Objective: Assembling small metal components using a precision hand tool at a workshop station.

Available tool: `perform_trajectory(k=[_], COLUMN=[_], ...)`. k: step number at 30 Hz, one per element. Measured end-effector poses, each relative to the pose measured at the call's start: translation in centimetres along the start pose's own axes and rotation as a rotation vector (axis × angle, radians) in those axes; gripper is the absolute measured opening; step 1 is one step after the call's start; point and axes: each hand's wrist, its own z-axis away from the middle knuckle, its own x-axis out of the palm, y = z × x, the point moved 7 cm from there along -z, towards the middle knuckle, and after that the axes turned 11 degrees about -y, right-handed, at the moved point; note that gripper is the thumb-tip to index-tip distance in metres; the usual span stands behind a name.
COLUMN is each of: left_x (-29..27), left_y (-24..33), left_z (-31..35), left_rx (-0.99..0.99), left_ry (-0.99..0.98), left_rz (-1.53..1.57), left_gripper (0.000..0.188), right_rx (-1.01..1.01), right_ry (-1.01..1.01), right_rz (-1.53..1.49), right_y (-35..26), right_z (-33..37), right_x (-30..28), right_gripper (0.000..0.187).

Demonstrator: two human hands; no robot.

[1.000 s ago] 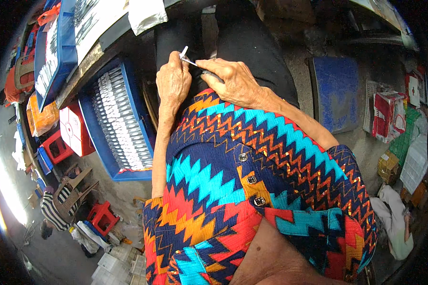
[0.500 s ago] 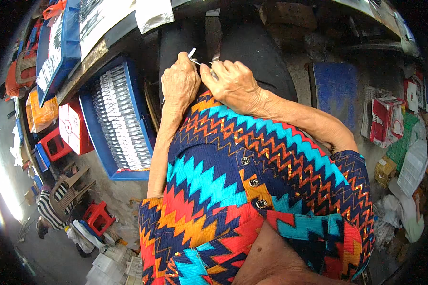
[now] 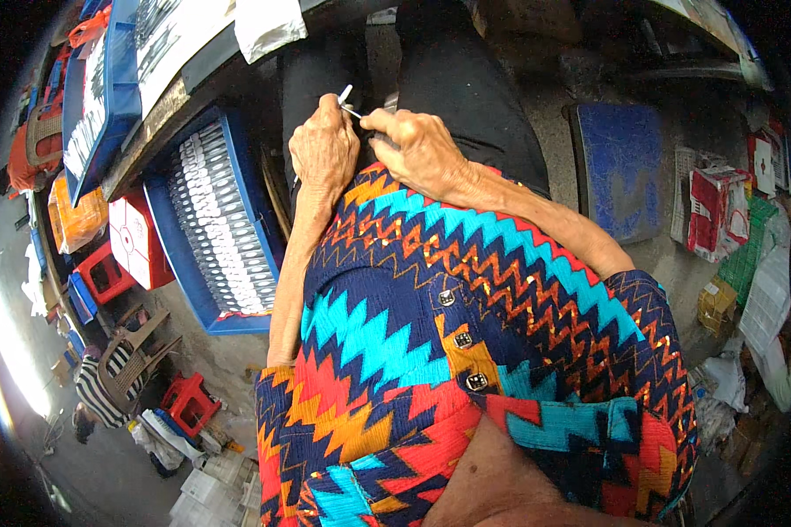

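Over my dark-trousered lap, my left hand [image 3: 323,151] is closed around a small, slim white piece [image 3: 345,93], whose tip sticks up past the fingers. A thin pale rod [image 3: 352,111] runs from it toward my right hand [image 3: 422,149]. The right thumb and index finger are pinched at the rod's other end. Its exact kind is too small to make out, and most of what lies inside the left fist is hidden.
Left of my arm stands a blue crate [image 3: 277,255] with rows of packaged pieces. Above it, a bench edge [image 3: 158,119] carries another blue tray [image 3: 125,105]. Red stools [image 3: 189,404] and a seated person in stripes [image 3: 101,386] are farther left; a blue board [image 3: 620,171] lies right.
Both hands have shifted slightly left in the picture. My right fingers have drawn up toward the thin rod, and the shiny metal bit under them earlier no longer shows.
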Motion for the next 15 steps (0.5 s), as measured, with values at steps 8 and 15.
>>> perform_trajectory(k=[8, 15], left_x=[0.4, 0.4], left_y=[-0.4, -0.3], left_z=[0.2, 0.3], left_rx=[-0.038, -0.059], left_ry=[0.011, 0.013], left_rz=[0.002, 0.009], left_gripper=[0.016, 0.015], right_rx=[0.215, 0.5], right_ry=[-0.05, -0.127], right_rz=[-0.683, -1.26], right_y=[2.0, 3.5], right_z=[-0.2, 0.3], right_x=[0.1, 1.8], right_gripper=[0.024, 0.027])
